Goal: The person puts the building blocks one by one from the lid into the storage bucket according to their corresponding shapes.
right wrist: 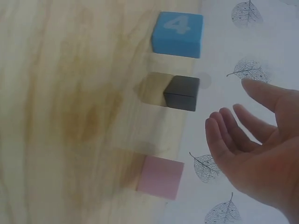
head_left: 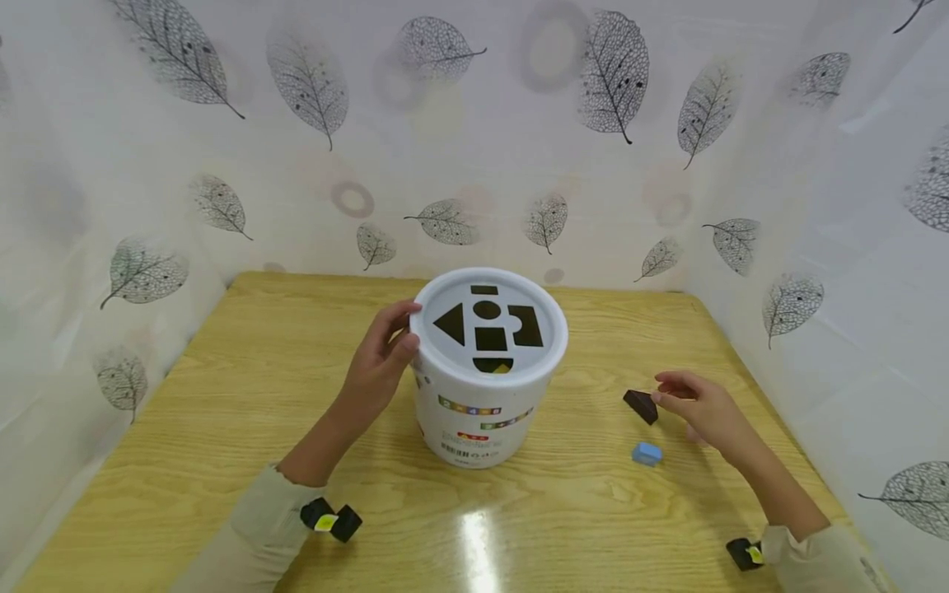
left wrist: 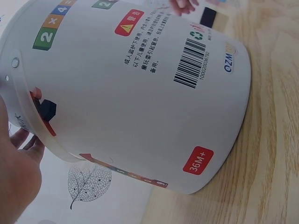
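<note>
A white bucket (head_left: 474, 420) stands upright on the table, its lid (head_left: 445, 362) cut with shaped holes. At the lid's left edge my left hand (head_left: 381, 354) holds the bucket, fingers bent against the rim in the left wrist view. Over the table at right, my right hand (head_left: 704, 412) holds nothing, its fingers loosely bent. Just left of its fingertips lies a dark triangular block (head_left: 642, 406); whether they touch it is unclear in the head view. Nearer the front sits a blue block (head_left: 647, 454) marked 4. A pink block (right wrist: 161, 177) is mostly hidden under the right hand in the head view.
The wooden table (head_left: 311, 329) meets a leaf-patterned white curtain (head_left: 474, 165) at the back and sides. Something yellow (head_left: 502, 369) shows through the lid's front hole. Both wrists wear black straps with small devices.
</note>
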`<state>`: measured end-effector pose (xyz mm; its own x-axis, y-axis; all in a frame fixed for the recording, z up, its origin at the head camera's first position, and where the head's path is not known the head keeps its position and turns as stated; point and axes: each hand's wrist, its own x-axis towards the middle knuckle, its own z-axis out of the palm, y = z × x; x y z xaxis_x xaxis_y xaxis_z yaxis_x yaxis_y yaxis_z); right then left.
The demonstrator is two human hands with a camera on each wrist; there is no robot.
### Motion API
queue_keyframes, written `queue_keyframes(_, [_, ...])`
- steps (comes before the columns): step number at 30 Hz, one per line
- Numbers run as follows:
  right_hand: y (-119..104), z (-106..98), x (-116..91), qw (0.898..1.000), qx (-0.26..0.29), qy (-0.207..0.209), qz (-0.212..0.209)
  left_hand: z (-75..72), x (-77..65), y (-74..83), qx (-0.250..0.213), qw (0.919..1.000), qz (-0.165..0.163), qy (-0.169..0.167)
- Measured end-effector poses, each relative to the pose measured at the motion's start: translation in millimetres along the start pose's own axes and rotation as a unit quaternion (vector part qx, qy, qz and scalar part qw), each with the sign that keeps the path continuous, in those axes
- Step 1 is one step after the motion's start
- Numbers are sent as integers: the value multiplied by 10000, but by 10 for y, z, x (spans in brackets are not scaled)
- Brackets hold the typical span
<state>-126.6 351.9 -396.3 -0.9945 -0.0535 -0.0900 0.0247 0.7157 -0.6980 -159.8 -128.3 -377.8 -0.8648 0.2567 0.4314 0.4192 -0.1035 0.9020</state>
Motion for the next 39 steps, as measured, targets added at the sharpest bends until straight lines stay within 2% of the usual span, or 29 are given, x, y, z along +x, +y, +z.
queue_keyframes(5, [59, 97, -1, 9995, 4, -30, 324, -5, 6, 3, 74, 10000, 17, 24])
queue_keyframes(8, [70, 149, 6, 9991, -313, 97, 272, -5, 11, 6, 73, 10000, 23, 58])
queue_keyframes(11, [79, 179, 16, 9986, -382, 154, 318, -5, 9, 3, 48, 10000, 8, 49])
queue_keyframes(17, [108, 204, 37, 9988, -288, 89, 377, -5, 2, 3, 36, 10000, 18, 0])
queue_keyframes(24, [138, 247, 86, 9988, 150, -9, 475, 0, -5, 22, 61, 10000, 29, 10])
queue_keyframes(31, [168, 301, 142, 9986, -270, -11, 457, 11, 3, 25, -51, 10000, 60, 3])
queue_keyframes(39, [150, 322, 119, 9990, -194, -50, 409, 13, 15, 27, 21, 10000, 86, 1])
